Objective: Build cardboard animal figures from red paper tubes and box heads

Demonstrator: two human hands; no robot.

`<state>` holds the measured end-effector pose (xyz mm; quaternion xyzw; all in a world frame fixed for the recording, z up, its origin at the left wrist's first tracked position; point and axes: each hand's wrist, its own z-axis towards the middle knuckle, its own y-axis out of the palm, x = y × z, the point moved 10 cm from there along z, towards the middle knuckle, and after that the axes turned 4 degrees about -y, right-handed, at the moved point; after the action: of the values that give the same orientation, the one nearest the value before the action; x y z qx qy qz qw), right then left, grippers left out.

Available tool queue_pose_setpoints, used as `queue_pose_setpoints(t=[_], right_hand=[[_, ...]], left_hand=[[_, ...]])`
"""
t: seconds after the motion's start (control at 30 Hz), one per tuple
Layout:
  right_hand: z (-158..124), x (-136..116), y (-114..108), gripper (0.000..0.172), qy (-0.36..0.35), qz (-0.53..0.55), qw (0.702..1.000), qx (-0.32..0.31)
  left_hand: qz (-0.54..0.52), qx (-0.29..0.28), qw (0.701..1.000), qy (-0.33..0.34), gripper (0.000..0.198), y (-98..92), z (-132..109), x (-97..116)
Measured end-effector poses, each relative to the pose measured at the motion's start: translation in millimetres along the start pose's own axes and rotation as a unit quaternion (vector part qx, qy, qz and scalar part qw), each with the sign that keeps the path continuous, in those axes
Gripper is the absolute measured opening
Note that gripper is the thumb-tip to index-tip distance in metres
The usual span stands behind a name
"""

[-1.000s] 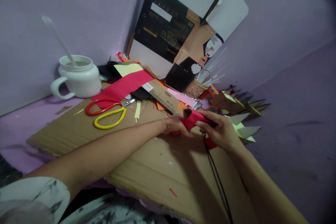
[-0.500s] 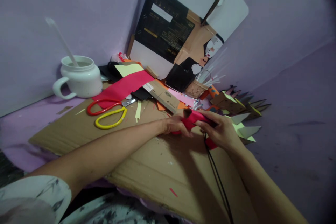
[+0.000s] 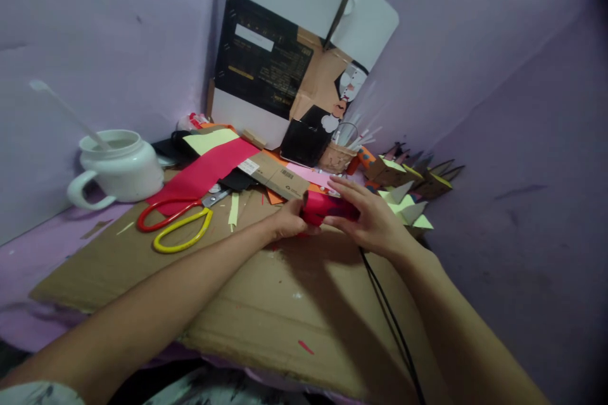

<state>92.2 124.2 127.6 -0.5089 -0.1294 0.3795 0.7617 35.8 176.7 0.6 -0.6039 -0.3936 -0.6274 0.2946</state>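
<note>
A short cardboard tube wrapped in red paper [image 3: 317, 206] lies sideways between my hands, just above the cardboard sheet [image 3: 256, 316]. My left hand [image 3: 287, 220] grips its left end, near the brown open rim. Around the right end curves my right hand [image 3: 377, 215], its thumb on the near side and its fingers over the far side. Part of the paper is hidden by this hand. A black cord [image 3: 387, 304] runs down from below my right hand. To the left lie scissors [image 3: 207, 210] with one red and one yellow handle.
A white mug [image 3: 121, 168] with a stick in it stands at the left. Red paper [image 3: 204, 174] and a flat cardboard piece [image 3: 275, 176] lie behind my hands. An opened box [image 3: 266, 57] leans on the wall. Spiky paper-and-cardboard crafts [image 3: 403, 205] stand at the right.
The view has shifted, so the things appear further left. The tube has turned more sideways. My right hand's fingers have spread further around it, and the red strip below that hand no longer shows.
</note>
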Motion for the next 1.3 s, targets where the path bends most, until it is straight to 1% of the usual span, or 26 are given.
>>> queue_pose_setpoints(t=[0.03, 0.07, 0.13, 0.17, 0.2, 0.23, 0.27, 0.3, 0.33, 0.37, 0.4, 0.47, 0.53, 0.6, 0.67, 0.77, 0.83, 0.9, 0.97, 1.07, 1.2, 1.3], right_hand=[[-6.6, -10.9, -13.8, 0.048, -0.013, -0.004, 0.999, 0.039], [-17.3, -21.2, -30.1, 0.039, -0.021, -0.007, 0.996, 0.090], [-50.8, -29.1, -60.9, 0.021, 0.012, -0.018, 0.980, 0.196], [-73.4, -24.2, -74.3, 0.016, 0.054, -0.020, 0.965, 0.256], [-98.5, -10.8, -82.1, 0.012, 0.121, -0.021, 0.946, 0.301], [-126.1, 9.0, -85.2, 0.007, 0.203, -0.015, 0.918, 0.341], [-149.9, 33.4, -77.8, 0.008, 0.286, 0.008, 0.896, 0.340], [-169.1, 60.2, -61.5, 0.012, 0.362, 0.053, 0.877, 0.311], [-181.7, 83.9, -40.9, 0.016, 0.413, 0.108, 0.863, 0.270], [-187.0, 100.4, -27.9, 0.018, 0.422, 0.133, 0.861, 0.252], [-187.9, 114.1, -18.2, 0.025, 0.420, 0.149, 0.861, 0.246], [-177.7, 133.0, -1.4, 0.040, 0.399, 0.187, 0.867, 0.233], [-160.1, 139.7, 10.2, 0.040, 0.370, 0.223, 0.874, 0.220], [-146.3, 138.1, 16.5, 0.035, 0.353, 0.247, 0.876, 0.218], [-140.7, 132.0, 21.5, 0.032, 0.349, 0.263, 0.871, 0.225], [-145.0, 121.0, 34.6, 0.029, 0.367, 0.281, 0.857, 0.228], [-150.1, 115.1, 45.6, 0.028, 0.382, 0.291, 0.849, 0.221], [-153.2, 111.1, 53.5, 0.029, 0.390, 0.298, 0.845, 0.214], [-153.9, 108.7, 56.0, 0.030, 0.389, 0.300, 0.845, 0.210], [-152.9, 105.6, 53.1, 0.027, 0.384, 0.298, 0.849, 0.207], [-151.2, 100.0, 46.2, 0.029, 0.377, 0.294, 0.854, 0.206], [-149.9, 97.1, 43.4, 0.030, 0.368, 0.295, 0.856, 0.209]], left_hand=[[-0.001, 0.009, 1.000, 0.005, 0.032, -1.7, 0.0, -0.1], [-0.003, 0.017, 1.000, 0.010, 0.033, -2.9, -0.4, 0.4], [-0.008, 0.024, 1.000, 0.012, 0.038, -3.2, -2.1, 1.4], [-0.010, 0.025, 1.000, 0.012, 0.040, -2.8, -3.1, 2.3], [-0.010, 0.024, 1.000, 0.011, 0.042, -2.2, -4.1, 3.2], [-0.009, 0.026, 1.000, 0.009, 0.043, -1.9, -5.0, 3.9], [-0.008, 0.028, 1.000, 0.006, 0.043, -1.7, -5.8, 4.1], [-0.007, 0.031, 0.999, 0.001, 0.043, -1.7, -6.4, 3.8], [-0.007, 0.036, 0.999, -0.004, 0.043, -1.9, -6.8, 3.3], [-0.007, 0.042, 0.999, -0.007, 0.044, -2.5, -7.1, 2.8], [-0.006, 0.049, 0.999, -0.009, 0.045, -3.4, -7.1, 2.4], [0.000, 0.057, 0.998, -0.006, 0.046, -5.0, -6.3, 2.4], [0.009, 0.052, 0.999, 0.001, 0.044, -6.5, -4.9, 4.0], [0.007, 0.046, 0.999, 0.017, 0.041, -10.7, -4.7, 8.4], [-0.005, 0.050, 0.998, 0.032, 0.039, -19.3, -7.3, 13.5], [0.007, 0.049, 0.999, 0.021, 0.039, -29.3, -14.7, 13.7], [0.039, 0.047, 0.998, 0.002, 0.038, -31.4, -20.1, 10.3], [0.072, 0.060, 0.996, -0.008, 0.037, -32.7, -24.1, 8.0], [0.104, 0.082, 0.991, -0.008, 0.037, -34.3, -26.3, 7.6], [0.135, 0.107, 0.985, -0.004, 0.040, -38.3, -27.6, 7.7], [0.116, 0.105, 0.988, -0.004, 0.043, -44.8, -32.8, 6.8], [0.122, 0.112, 0.986, -0.001, 0.036, -48.6, -39.9, 10.5]])
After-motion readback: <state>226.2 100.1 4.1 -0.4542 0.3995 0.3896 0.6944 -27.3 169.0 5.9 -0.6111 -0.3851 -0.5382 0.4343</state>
